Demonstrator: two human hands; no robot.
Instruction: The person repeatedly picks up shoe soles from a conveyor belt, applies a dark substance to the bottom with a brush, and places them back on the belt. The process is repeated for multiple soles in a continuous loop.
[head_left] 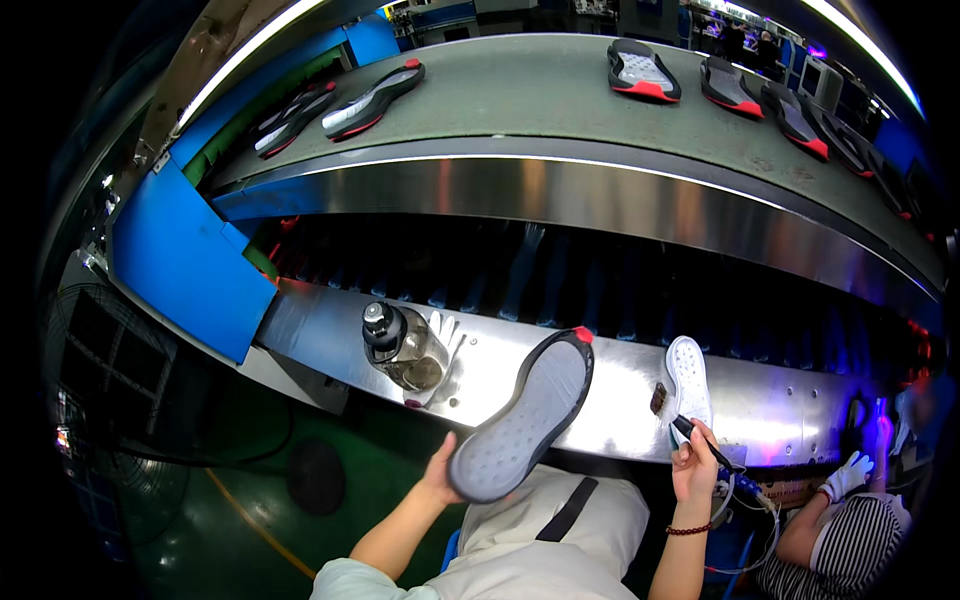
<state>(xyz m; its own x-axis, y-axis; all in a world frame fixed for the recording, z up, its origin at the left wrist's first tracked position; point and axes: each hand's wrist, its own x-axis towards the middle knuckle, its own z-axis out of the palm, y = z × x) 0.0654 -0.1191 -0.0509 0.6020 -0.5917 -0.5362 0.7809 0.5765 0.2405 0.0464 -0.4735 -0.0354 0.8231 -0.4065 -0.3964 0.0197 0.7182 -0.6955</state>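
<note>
Left hand (438,474) holds 1 sole (525,405); right hand (694,468) black tool (684,426).

Bottle (415,362): clear, dark-capped, on the metal ledge (610,420)
Belt (490,100): grey-green, beyond the ledge
Panel (185,265): blue, at the belt's left
Fan (112,365): dark, far left
Floor (205,530): green, with a yellow line (258,523)
Light (250,52): white strip, upper left
Co-worker (862,545): striped top, lower right

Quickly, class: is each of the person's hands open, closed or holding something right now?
Left hand: holding the grey-and-black shoe sole by its lower end.
Right hand: closed, holding a slim black tool.
</note>
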